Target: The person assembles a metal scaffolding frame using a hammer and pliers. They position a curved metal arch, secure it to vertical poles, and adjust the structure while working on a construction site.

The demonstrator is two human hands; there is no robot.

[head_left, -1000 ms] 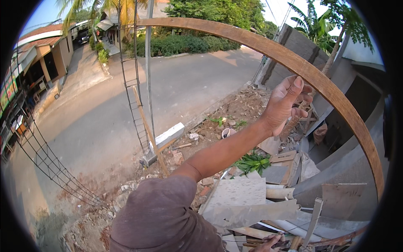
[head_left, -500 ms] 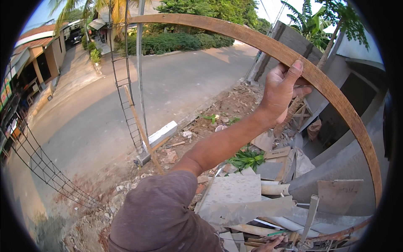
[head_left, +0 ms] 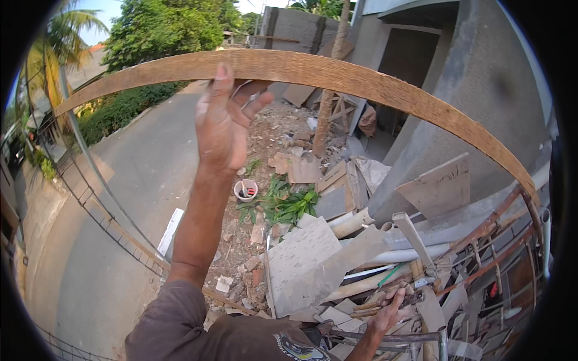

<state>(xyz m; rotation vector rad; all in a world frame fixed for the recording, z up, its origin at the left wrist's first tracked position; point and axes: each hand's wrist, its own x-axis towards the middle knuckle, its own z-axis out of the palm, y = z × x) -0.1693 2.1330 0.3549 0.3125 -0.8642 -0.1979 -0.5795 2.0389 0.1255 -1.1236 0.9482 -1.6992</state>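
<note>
My left hand (head_left: 224, 123) is raised with the arm stretched out, gripping a long wooden plank (head_left: 301, 67). Its thumb lies against the plank's near face, and the other fingers curl below and behind it. Across the view the plank spans from the left to the right, where its end is close to a rusty metal frame (head_left: 490, 265). Low on the right, my right hand (head_left: 388, 311) has its fingers closed beside a dark, cluttered patch; what they hold is hard to make out. A small metal-headed tool (head_left: 425, 281) shows just above that hand.
Below lie broken boards (head_left: 301, 249), pipes (head_left: 352, 224) and rubble. A white bucket (head_left: 245, 190) stands by green leaves (head_left: 295, 204). A steel rebar cage (head_left: 90, 198) and a thin pole (head_left: 108, 186) stand left, before the road (head_left: 138, 150). A grey wall (head_left: 463, 108) rises right.
The view has swung to the right, so the plank and my left hand appear farther left. My left hand keeps its hold on the plank. More of my right hand now shows.
</note>
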